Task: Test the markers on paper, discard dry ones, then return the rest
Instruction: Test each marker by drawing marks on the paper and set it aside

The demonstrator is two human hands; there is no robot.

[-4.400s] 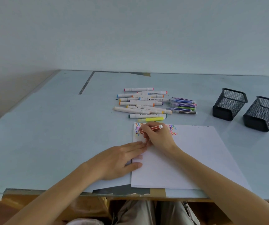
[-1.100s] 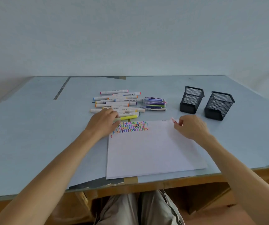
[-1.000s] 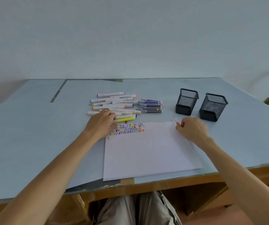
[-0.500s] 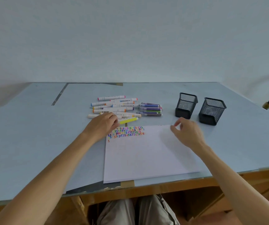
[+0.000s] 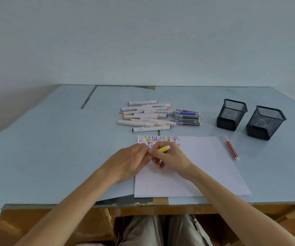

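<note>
Both hands meet over the near left part of the sheet of paper (image 5: pixel 187 167), which lies flat on the pale blue tabletop (image 5: pixel 54 148). The right hand (image 5: pixel 171 157) has its fingers curled round a yellow marker (image 5: pixel 163 149), its grip clamped on the barrel, with the marker's white end poking out toward the far right. The left hand (image 5: pixel 130 160) comes in from the left, its fingertips touching the marker's other end, which is hidden between the two hands; they seem to pinch that end, though how firmly I cannot tell.

Just beyond the hands, along the far left edge of the paper, sit rows of small coloured squiggles (image 5: pixel 158 140) in many inks.

Farther back on the tabletop is a loose heap of white-barrelled markers (image 5: pixel 146 115) with coloured caps, lying mostly crosswise. Just to their right lies a smaller bundle of thin coloured pens (image 5: pixel 187 117), side by side.

A red marker (image 5: pixel 231 147) lies alone on the tabletop just off the right edge of the paper, running near to far.

At the far right stand two black mesh pen cups, upright and close beside each other: the left cup (image 5: pixel 231 114) and the right cup (image 5: pixel 265 122). What is inside them is not visible from here.
</note>
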